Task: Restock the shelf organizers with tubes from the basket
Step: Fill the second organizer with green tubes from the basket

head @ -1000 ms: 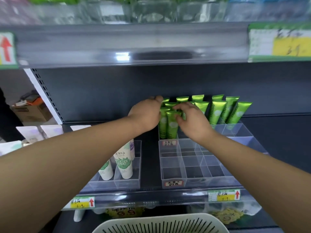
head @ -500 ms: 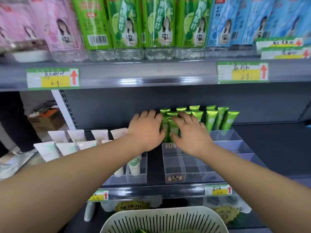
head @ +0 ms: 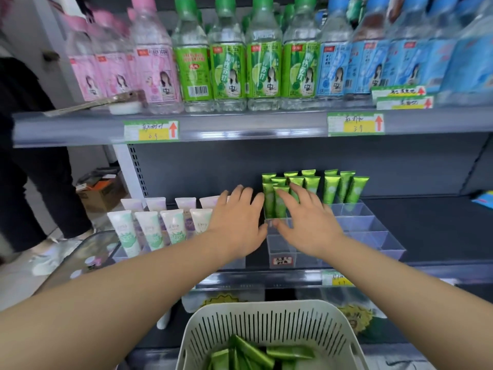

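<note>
Both hands flat, palms down, fingers spread, gripping nothing. Left hand and right hand are side by side, thumbs close, with a narrow gap between them.

Standing green tubes are just beyond the right hand's fingertips, upright in the rear cells of the clear organizer. The right index finger overlaps the front-left tubes; can't tell if it touches them. The organizer's front cells lie under and to the right of the right hand.

White slotted basket is below and nearer than both hands, between the forearms. Loose green tubes lie flat inside it.

White tubes stand upright left of the left hand, with the nearest ones partly hidden behind it.

Above the hands, an upper shelf carries bottles with pink, green and blue labels, and price tags on its front edge.

Far left of the left arm: a person's dark trouser legs and a cardboard box on the floor.
</note>
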### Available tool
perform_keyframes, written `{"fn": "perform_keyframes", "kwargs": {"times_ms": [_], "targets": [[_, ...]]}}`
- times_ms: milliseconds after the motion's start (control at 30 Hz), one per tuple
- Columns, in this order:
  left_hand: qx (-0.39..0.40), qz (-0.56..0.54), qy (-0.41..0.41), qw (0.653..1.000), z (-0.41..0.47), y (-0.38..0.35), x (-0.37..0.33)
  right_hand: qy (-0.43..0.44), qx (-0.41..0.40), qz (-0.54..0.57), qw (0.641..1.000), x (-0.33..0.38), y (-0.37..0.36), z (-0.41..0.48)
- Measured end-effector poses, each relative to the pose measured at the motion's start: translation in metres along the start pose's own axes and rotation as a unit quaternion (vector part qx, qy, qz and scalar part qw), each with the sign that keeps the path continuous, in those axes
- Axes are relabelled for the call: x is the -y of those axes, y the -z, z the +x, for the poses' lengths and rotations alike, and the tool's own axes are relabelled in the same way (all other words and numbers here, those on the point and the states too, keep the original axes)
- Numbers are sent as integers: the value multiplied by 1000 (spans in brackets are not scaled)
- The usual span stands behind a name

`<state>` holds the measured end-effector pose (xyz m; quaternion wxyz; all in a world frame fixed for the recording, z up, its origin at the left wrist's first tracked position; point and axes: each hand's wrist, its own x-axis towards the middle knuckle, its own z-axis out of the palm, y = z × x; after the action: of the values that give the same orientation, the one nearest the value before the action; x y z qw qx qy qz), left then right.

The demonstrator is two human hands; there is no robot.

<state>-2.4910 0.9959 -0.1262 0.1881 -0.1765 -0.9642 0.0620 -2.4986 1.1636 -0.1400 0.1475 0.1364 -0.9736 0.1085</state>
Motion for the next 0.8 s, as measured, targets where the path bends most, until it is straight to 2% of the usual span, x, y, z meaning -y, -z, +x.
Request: {"fn": "perform_keyframes", "kwargs": {"times_ms": [433,800], "targets": [[11,-20,25,999,-75,16,-24,0,13,-19,1000,23,1,-80],[39,-60,26,997,-131,-15,-49,-20,60,-13,998,21,-37,-139]]}}
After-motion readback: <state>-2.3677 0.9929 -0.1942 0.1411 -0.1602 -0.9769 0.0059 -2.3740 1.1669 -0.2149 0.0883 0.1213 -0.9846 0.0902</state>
